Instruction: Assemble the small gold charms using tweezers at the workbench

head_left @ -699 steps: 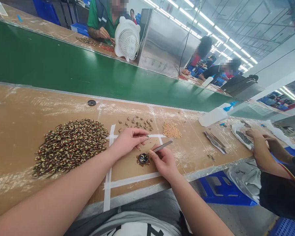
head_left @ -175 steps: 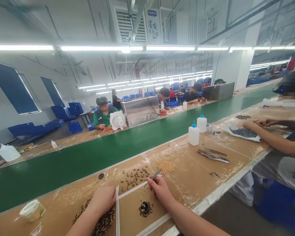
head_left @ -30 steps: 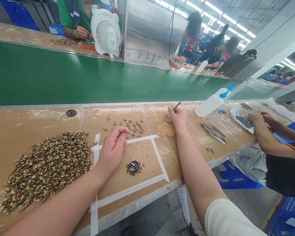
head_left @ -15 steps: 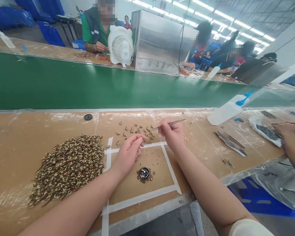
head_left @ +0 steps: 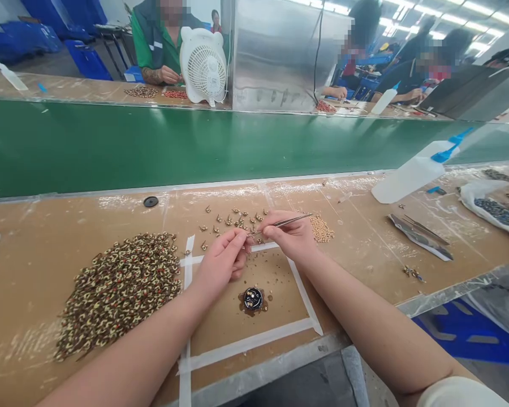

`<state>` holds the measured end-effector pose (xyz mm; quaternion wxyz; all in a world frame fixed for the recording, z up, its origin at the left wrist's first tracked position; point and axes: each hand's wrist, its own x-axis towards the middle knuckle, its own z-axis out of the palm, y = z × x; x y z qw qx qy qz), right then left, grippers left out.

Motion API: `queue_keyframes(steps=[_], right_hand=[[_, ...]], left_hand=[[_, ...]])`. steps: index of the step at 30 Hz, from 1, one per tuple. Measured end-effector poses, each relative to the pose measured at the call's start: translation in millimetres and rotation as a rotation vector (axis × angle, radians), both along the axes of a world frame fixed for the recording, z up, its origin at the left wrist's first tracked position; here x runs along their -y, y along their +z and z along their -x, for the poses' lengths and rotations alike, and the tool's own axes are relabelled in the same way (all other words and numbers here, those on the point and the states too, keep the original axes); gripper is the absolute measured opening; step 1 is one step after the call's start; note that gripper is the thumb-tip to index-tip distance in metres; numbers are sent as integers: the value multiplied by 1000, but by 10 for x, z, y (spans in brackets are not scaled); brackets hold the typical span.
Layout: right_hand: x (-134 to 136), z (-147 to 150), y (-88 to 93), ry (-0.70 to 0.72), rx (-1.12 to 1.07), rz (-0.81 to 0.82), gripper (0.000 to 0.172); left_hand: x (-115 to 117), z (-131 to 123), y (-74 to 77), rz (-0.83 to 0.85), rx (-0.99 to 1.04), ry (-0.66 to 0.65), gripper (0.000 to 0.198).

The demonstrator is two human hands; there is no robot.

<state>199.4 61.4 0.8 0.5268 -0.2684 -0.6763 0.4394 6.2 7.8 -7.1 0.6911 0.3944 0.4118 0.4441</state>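
Gripping tweezers [head_left: 286, 221] in right hand [head_left: 292, 237], tips right at left hand [head_left: 223, 263]. Holding left hand pinched shut above the desk [head_left: 365, 249].

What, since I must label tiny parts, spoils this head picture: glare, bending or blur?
Head view: wide-angle stretch swells the right forearm toward the lower corner; lamp glare streaks the taped brown worktable; the right hand, its thin metal tweezers and the small brass parts look sharp.

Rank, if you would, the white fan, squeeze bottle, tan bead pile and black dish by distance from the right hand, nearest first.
1. tan bead pile, just beside the right hand.
2. black dish, inside the taped square.
3. squeeze bottle, far right.
4. white fan, across the green belt.
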Motion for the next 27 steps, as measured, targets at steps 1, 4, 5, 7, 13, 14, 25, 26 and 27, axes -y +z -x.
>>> queue_keyframes(steps=[1, 4, 5, 7, 13, 14, 25, 26, 27], right_hand=[[-1, 1, 1, 3, 4, 11, 29], [-15, -3, 3, -16, 10, 49, 34], [-20, -7, 3, -24, 1, 57, 37], [-29, -15, 1, -30, -35, 75, 43], [-38, 0, -41, 61, -177, 245, 43], [-40, 7, -45, 76, -204, 265, 40], [-91, -13, -86, 257, -378, 229, 30], [-94, -12, -90, 263, -390, 230, 30], [-94, -11, -88, 268, -393, 235, 30]], left_hand=[[-6, -2, 5, 2, 9, 7, 42], [-26, 0, 34, 6, 34, 40, 39], [-32, 4, 47, 11, 44, 50, 38], [-43, 17, 74, 29, 69, 52, 36], [-48, 81, 130, 79, 156, 17, 31], [-47, 90, 135, 82, 164, 11, 31], [-36, 148, 123, 76, 262, -134, 32], [-31, 153, 119, 75, 261, -153, 31], [-28, 156, 114, 78, 259, -170, 31]])
